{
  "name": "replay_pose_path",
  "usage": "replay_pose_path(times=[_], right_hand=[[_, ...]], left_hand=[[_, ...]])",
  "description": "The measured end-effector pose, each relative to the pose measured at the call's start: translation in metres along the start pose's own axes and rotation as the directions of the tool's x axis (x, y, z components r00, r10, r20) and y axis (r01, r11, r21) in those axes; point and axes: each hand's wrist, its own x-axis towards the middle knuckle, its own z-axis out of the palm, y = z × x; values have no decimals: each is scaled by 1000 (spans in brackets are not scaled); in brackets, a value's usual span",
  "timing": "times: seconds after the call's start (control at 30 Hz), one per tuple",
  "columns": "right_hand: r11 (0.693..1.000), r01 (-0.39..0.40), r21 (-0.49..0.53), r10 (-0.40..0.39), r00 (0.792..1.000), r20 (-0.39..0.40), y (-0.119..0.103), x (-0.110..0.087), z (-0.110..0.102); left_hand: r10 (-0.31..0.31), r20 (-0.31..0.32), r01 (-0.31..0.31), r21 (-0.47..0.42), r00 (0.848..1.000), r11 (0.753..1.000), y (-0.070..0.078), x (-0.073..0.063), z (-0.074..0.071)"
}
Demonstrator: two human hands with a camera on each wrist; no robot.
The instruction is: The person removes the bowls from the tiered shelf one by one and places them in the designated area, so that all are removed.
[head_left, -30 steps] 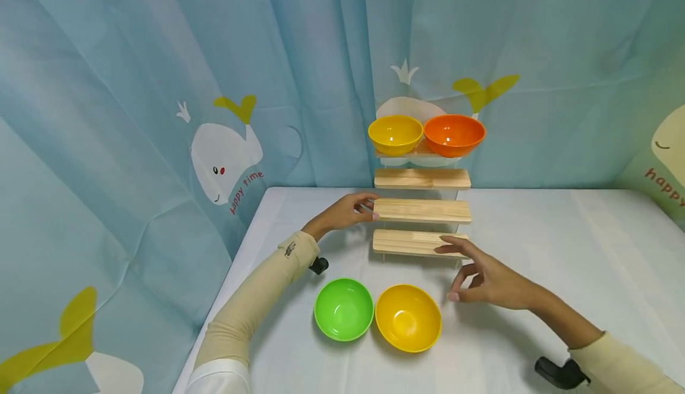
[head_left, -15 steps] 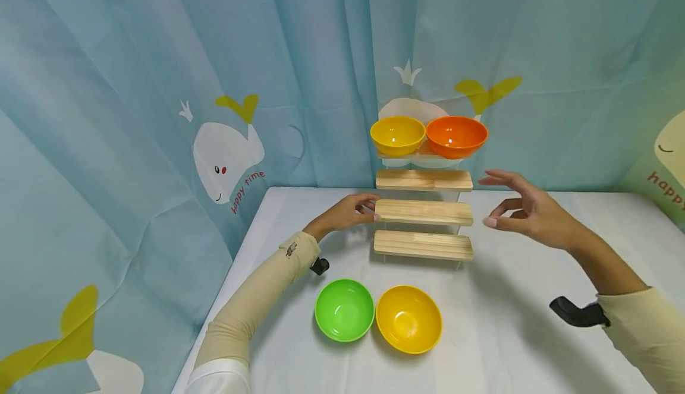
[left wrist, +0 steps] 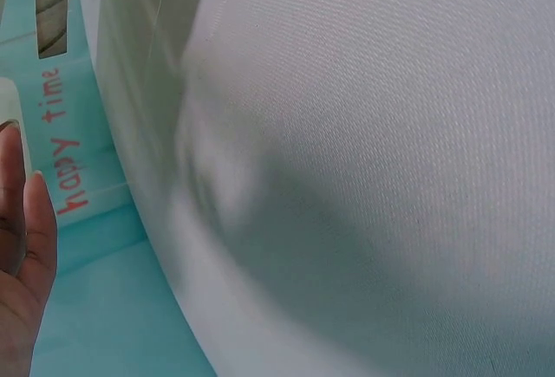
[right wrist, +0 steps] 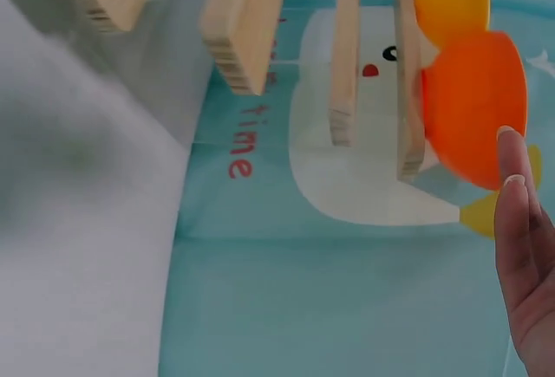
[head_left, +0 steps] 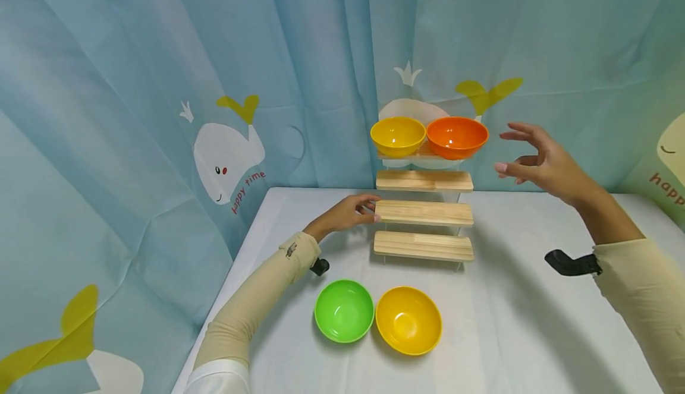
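A tiered wooden rack (head_left: 424, 211) with several narrow shelves stands at the back of the table. My left hand (head_left: 350, 212) holds the left end of one of its middle shelves, thumb at the front edge. On the top shelf a yellow bowl (head_left: 398, 136) and an orange bowl (head_left: 456, 137) sit side by side. My right hand (head_left: 553, 165) is raised to the right of the orange bowl, fingers spread loosely, nothing in it. In the right wrist view its fingertips overlap the rim of the orange bowl (right wrist: 477, 108).
On the white table (head_left: 514, 346), in front of the rack, a green bowl (head_left: 344, 311) and a deeper yellow bowl (head_left: 408, 321) stand next to each other. A blue curtain (head_left: 299, 55) with printed whales hangs behind and at the left.
My right hand has moved from near the lowest shelf, out to the right and up to the top shelf's height. The left hand and the bowls have stayed put.
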Motion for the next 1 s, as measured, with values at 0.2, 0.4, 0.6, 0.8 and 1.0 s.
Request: replay_pose_path(times=[0.2, 0.4, 0.6, 0.8, 1.0], right_hand=[[997, -61, -48, 61, 998, 4, -3, 16, -4], [991, -122, -53, 123, 992, 22, -4, 33, -3], [985, -159, -62, 163, 985, 63, -2, 52, 0], [983, -178, -45, 182, 977, 115, 0, 64, 5], [980, -193, -52, 199, 968, 155, 1, 70, 12]], left_hand=[[-6, -3, 6, -3, 1000, 1000, 4, -2, 0], [-26, 0, 26, 9, 1000, 1000, 4, -2, 0], [-26, -7, 26, 9, 1000, 1000, 3, -1, 0], [-34, -4, 34, -21, 999, 999, 2, 0, 0], [-33, -6, 33, -18, 999, 999, 0, 1, 1]])
